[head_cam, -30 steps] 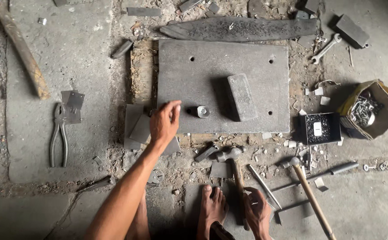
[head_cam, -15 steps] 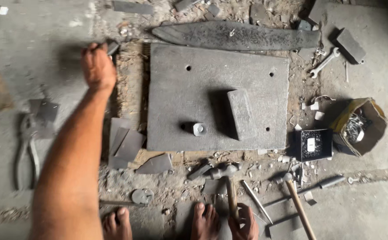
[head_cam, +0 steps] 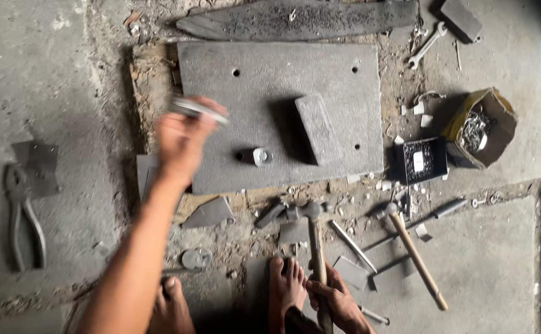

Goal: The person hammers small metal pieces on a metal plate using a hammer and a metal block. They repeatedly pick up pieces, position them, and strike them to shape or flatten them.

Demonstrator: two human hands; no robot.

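The small metal piece (head_cam: 197,110) sits in my left hand (head_cam: 182,141), fingers closed around its middle, raised over the left edge of the thick grey steel plate (head_cam: 345,74) — it is blurred, so I can only say it looks like a short, flat, grey strip. I judge it light and rigid, probably sharp at the ends, so a grip across the middle with the fingertips suits it best. Just right of it on the plate stands a short metal cylinder (head_cam: 261,156), and beyond that a rectangular steel block (head_cam: 319,128). Near me, my right hand (head_cam: 340,304) is wrapped tight round the wooden handle of a hammer (head_cam: 314,230), its head resting on the rubble-strewn floor below the plate's near edge. A second hammer (head_cam: 414,253) lies further right, a pair of pliers (head_cam: 23,216) far left — and a torn box of screws (head_cam: 482,127) at the right.
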